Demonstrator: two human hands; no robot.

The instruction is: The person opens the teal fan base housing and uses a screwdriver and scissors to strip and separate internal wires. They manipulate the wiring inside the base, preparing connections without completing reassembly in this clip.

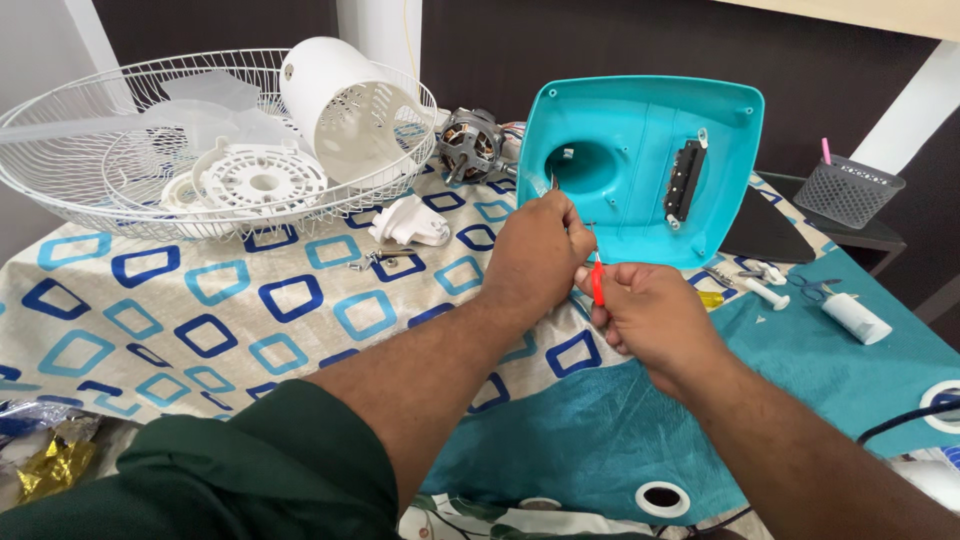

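Two hands work on a thin wire in front of a turquoise fan base.

The left hand [540, 250] pinches the wire [553, 182] between closed fingers. Just beside it, touching, the right hand [655, 320] grips a small red tool [597, 283]. The fan base [640, 165] stands just behind both hands; a motor [470, 143] lies further behind the left hand.

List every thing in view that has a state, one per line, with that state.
Left hand: closed, pinching a thin wire.
Right hand: closed around a red tool.
Turquoise fan base cover: detached, propped up, inside facing the camera.
Wire fan guard: off, lying open side up, holding loose parts.
White motor housing: removed, tipped on its side.
Motor: bare, exposed.
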